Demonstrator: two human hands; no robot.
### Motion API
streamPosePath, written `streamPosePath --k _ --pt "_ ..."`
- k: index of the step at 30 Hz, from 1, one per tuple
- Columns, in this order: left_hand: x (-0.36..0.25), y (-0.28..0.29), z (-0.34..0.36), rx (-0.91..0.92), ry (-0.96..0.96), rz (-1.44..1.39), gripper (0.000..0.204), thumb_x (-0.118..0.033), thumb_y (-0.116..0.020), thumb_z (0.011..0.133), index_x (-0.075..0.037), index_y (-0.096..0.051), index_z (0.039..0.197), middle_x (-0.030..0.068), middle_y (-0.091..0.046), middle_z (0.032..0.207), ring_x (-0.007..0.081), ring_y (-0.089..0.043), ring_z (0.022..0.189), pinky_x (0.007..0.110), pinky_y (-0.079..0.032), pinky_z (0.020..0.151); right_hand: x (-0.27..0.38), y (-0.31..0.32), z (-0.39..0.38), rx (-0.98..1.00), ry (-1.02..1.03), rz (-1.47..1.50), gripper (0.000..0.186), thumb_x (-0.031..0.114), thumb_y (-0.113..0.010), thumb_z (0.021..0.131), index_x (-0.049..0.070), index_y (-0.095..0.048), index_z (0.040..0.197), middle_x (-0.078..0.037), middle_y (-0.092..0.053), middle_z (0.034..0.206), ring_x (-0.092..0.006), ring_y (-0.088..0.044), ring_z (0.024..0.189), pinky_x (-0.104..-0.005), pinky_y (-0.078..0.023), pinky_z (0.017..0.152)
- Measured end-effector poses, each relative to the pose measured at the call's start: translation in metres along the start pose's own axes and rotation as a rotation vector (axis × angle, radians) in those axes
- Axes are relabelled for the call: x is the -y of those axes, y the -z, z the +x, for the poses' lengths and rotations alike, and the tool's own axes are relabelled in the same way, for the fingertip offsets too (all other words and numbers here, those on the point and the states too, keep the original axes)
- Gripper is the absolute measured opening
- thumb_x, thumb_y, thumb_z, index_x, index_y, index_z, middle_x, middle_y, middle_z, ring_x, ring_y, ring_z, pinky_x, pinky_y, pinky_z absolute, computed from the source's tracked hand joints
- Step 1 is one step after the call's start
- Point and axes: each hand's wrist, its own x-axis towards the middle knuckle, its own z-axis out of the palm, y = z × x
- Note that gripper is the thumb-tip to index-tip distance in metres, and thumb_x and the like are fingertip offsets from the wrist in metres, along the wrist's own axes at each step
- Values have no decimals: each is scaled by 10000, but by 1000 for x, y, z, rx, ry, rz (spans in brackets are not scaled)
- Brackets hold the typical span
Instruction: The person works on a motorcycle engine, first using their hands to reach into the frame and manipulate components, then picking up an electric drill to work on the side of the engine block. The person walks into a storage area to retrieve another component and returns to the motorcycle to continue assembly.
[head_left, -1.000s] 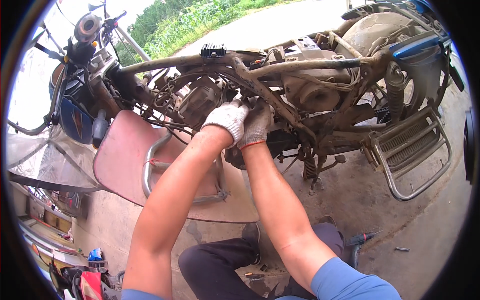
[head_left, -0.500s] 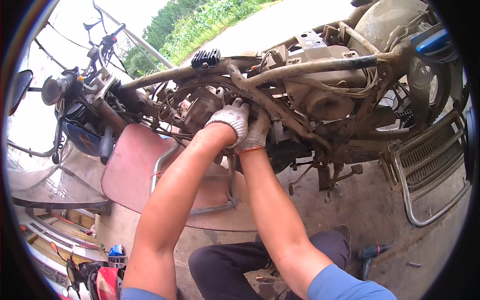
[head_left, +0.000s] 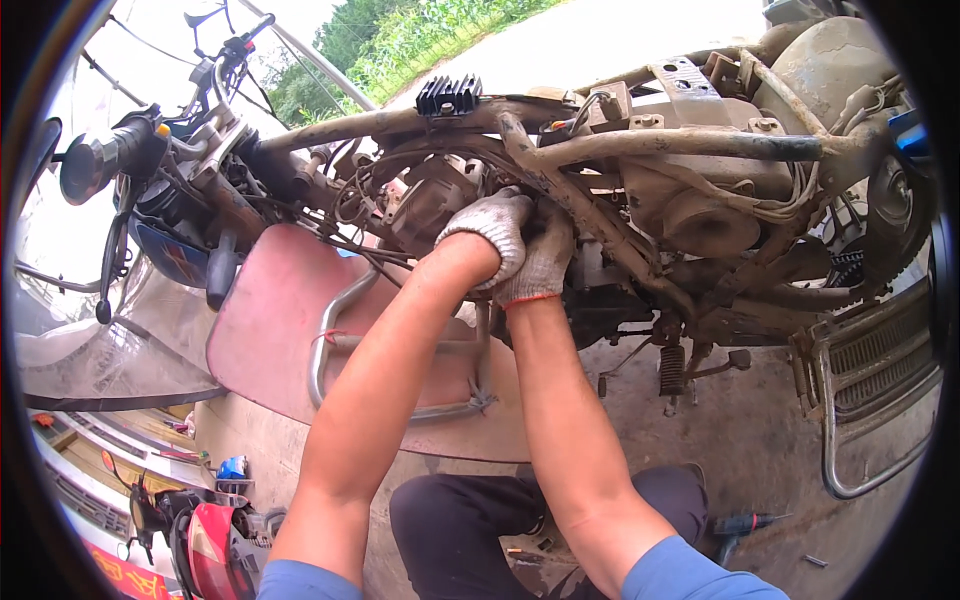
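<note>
A stripped, dirt-covered motorcycle frame (head_left: 600,150) stretches across in front of me. Both my hands, in pale knit work gloves, reach in under its tubes, close beside the grey engine part (head_left: 425,210). My left hand (head_left: 492,228) has its fingers curled and pressed together, the tips out of sight among the parts. Right beside it, nearly touching, my right hand (head_left: 541,250) is bent inward with dirty, shaded fingers. Whatever the two hands grip is hidden behind the gloves. Cables (head_left: 345,235) hang to the left of the engine part.
A black finned block (head_left: 448,96) sits on the upper tube. Below the frame are a pinkish board (head_left: 265,320) and a bent metal tube rack (head_left: 325,340). A power drill (head_left: 740,525) lies on the floor at lower right. A red motor scooter (head_left: 215,545) stands at lower left.
The view has shifted, so the motorcycle and both hands appear farther right. The hands stay at the same place by the engine part.
</note>
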Motion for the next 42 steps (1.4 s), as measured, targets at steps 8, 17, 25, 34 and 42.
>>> streamPosePath --k 8,17,25,34,42 --pt "-13 3 3 20 33 45 341 -151 -516 889 -7 -635 1175 244 -616 1264 428 -600 1164 465 -502 987 3 8 8 5 49 -46 321 254 -460 983 35 -659 1107 -121 -680 1107 -269 -627 1051 -409 -482 986" --pt "-13 11 4 100 11 -48 427 -189 -551 858 10 -632 1227 261 -603 1315 407 -584 1226 437 -490 1023 1 -7 -2 -93 107 23 385 306 -481 930 19 -670 1104 -147 -689 1098 -305 -637 1034 -443 -491 979" --pt "-4 10 5 76 37 -99 415 -131 -583 777 -1 -685 1158 261 -664 1216 406 -624 1170 445 -519 982 3 -6 1 -30 111 -104 438 382 -504 983 32 -637 1211 -155 -649 1214 -307 -606 1123 -451 -474 1015" --pt "-10 6 -3 80 64 -18 407 -166 -542 875 -21 -626 1246 236 -588 1349 395 -595 1219 458 -491 1028 -2 -7 -10 -71 82 26 396 320 -500 938 11 -666 1121 -151 -689 1088 -304 -641 1017 -451 -496 980" --pt "1 7 7 73 38 -113 472 -109 -586 765 -70 -701 1220 235 -665 1252 377 -617 1209 428 -508 1012 8 -19 -9 34 24 -135 418 345 -484 1002 33 -638 1233 -146 -666 1202 -308 -625 1104 -452 -492 1005"
